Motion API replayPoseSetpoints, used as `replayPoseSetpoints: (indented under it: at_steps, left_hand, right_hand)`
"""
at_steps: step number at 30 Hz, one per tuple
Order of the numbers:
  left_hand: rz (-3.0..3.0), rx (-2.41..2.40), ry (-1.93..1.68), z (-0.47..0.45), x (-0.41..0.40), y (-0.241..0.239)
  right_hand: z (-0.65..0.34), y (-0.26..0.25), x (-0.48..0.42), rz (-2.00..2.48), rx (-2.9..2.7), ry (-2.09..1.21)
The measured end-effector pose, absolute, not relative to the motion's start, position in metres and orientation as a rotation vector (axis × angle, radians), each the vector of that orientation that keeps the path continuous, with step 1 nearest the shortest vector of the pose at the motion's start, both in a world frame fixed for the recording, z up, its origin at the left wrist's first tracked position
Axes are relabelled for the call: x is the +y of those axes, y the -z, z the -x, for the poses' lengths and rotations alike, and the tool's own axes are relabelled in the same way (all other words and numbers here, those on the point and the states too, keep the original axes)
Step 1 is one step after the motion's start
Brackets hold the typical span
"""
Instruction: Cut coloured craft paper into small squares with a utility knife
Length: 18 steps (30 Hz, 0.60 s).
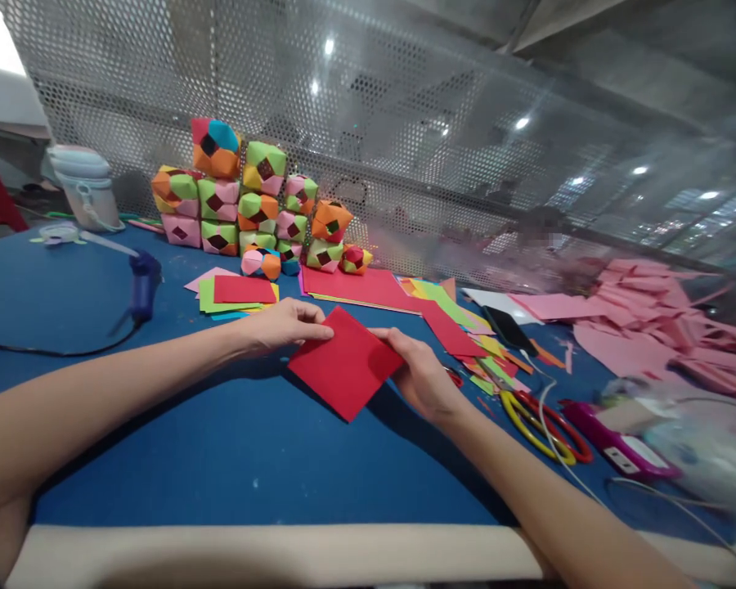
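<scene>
A square of red paper (346, 368) is held up over the blue tabletop, one corner toward me. My left hand (291, 323) pinches its upper left edge between thumb and fingers. On the opposite side, my right hand (420, 372) grips the right corner, its fingers partly hidden behind the sheet. Just beyond my left hand lies a small stack of coloured paper squares (244, 290), red on top. Larger red sheets (356, 288) lie behind the held square.
Folded paper cubes (258, 211) are stacked at the back. A blue glue gun (143, 286) with a cord stands left. To the right are scissors (540, 425), paper scraps, a phone (508, 329), a purple power strip (622, 442) and a heap of pink paper (656, 319).
</scene>
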<state>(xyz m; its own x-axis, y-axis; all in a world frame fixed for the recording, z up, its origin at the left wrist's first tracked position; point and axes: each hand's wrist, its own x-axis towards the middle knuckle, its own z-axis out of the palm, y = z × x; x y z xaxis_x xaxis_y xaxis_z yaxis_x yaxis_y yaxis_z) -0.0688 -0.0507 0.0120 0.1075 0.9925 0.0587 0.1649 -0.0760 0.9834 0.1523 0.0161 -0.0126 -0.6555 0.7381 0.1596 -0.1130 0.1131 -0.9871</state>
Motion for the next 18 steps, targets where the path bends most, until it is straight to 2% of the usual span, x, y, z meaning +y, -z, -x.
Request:
replayPoseSetpoints:
  at_steps: [9, 18]
  left_hand:
    - [-1.402, 1.255, -0.928, 0.046, -0.066, -0.018]
    - [-1.498, 1.243, -0.878, 0.034, -0.071, -0.019]
  right_hand:
    - [-0.156, -0.003, -0.001, 0.696, -1.863, -1.617]
    - [-0.153, -0.007, -0.008, 0.674, -1.815, -1.476]
